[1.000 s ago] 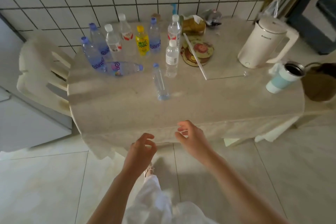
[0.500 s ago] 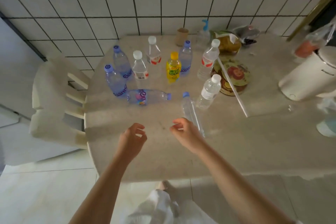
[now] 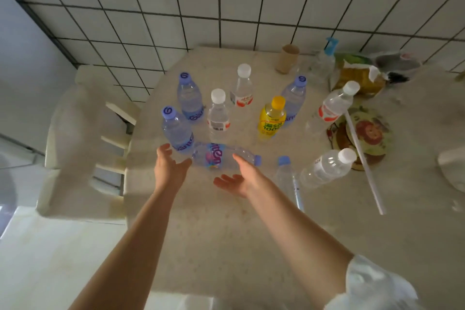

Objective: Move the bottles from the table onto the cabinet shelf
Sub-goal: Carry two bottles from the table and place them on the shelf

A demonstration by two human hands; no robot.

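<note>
Where curled fingers hovered before, both hands [image 3: 201, 171] now open, flanking the lying bottle [image 3: 221, 157].

Nine bottles [image 3: 218, 116], one plate [image 3: 375, 133], two hands [image 3: 171, 166].

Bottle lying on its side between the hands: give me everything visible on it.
The lying bottle is clear plastic with a blue cap pointing right and a purple-and-pink label. It rests flat on the table, just in front of the standing blue-capped bottle. Both open hands flank it: left hand, right hand. Contact is unclear.
</note>
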